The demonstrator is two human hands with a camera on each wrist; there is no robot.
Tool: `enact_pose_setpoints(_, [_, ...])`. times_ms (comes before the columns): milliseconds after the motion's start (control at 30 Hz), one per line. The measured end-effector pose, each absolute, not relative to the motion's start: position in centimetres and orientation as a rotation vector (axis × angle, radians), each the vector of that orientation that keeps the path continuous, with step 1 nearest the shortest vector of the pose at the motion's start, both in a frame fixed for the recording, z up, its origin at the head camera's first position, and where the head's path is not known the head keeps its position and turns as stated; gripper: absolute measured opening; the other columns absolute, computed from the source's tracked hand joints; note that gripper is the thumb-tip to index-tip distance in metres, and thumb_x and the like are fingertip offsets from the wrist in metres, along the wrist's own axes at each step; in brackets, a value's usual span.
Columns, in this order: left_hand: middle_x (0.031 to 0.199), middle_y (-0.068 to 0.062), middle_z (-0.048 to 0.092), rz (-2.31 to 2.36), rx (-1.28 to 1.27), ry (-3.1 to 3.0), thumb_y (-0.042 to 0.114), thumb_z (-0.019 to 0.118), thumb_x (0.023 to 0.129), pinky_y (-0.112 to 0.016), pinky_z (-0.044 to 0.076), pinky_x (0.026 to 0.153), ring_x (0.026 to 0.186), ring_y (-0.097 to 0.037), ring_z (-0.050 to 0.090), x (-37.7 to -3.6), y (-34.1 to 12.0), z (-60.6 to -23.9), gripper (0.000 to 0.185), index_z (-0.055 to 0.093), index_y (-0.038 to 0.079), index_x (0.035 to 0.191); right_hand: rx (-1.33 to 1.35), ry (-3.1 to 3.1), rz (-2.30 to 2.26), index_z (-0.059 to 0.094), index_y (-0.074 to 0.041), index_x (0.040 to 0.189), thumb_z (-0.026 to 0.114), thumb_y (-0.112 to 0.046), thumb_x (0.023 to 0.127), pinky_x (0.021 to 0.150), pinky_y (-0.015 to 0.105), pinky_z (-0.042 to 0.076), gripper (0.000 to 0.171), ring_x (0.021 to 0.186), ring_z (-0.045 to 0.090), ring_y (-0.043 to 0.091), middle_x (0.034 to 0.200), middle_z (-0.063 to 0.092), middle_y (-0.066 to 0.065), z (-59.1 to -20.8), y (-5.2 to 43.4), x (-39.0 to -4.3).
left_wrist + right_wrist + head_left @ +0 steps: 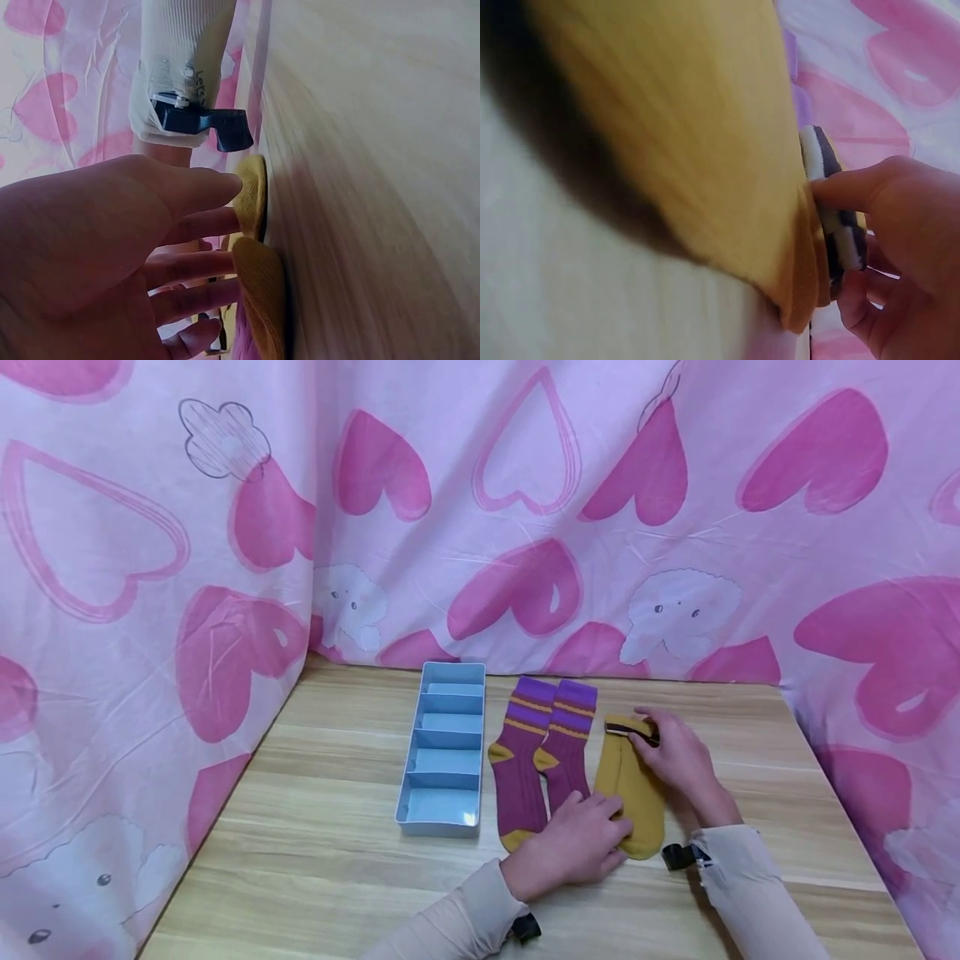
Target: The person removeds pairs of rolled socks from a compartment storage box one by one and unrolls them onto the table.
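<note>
A mustard-yellow pair of socks (633, 797) lies on the table, its dark-and-white patterned cuff (840, 232) folded over at the far end. My right hand (682, 760) pinches that cuff between thumb and fingers. Nearer me, my left hand (577, 839) rests at the lower left side of the yellow socks. Its fingers (196, 296) reach out fairly straight in the left wrist view. Just left of the yellow socks lie two maroon socks (522, 777) with purple striped tops and yellow heels and toes; my left hand overlaps the toe of one.
A light blue box (440, 828) with several compartments in a row stands left of the maroon socks. Pink heart-print cloth (450, 552) hangs behind and at both sides of the wooden table (322, 835). Dark camera mounts (678, 857) sit on the wrists.
</note>
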State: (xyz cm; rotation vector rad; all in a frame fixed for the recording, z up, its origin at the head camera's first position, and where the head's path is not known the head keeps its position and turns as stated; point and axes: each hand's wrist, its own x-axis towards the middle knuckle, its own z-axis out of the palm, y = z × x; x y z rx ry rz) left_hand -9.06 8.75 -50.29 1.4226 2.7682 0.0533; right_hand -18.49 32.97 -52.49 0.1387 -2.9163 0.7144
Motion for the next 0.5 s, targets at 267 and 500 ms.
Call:
enact_pose_setpoints(267, [0.127,0.014,0.059,0.052,1.412,2.753,0.052,0.063,0.107,-0.023,0.039,0.080,0.110,-0.005,0.057,-8.69,8.92,-49.98,0.023,0.072,0.039,0.124,0.051,-2.924,0.702,0.070,-0.009,0.126,0.074,-0.026,0.103,0.086,0.063,0.057,0.028,0.106,0.069,0.041,0.125,0.072,0.021,-52.28,33.29,-18.56])
enact_pose_setpoints(500, [0.128,0.013,0.059,0.072,1.412,2.717,0.051,0.062,0.107,-0.023,0.039,0.080,0.110,-0.005,0.057,-8.74,8.96,-49.92,0.024,0.072,0.038,0.125,0.035,-2.894,0.693,0.069,-0.005,0.130,0.075,-0.022,0.102,0.088,0.064,0.056,0.033,0.112,0.066,0.044,0.133,0.066,0.023,-52.04,33.41,-18.93])
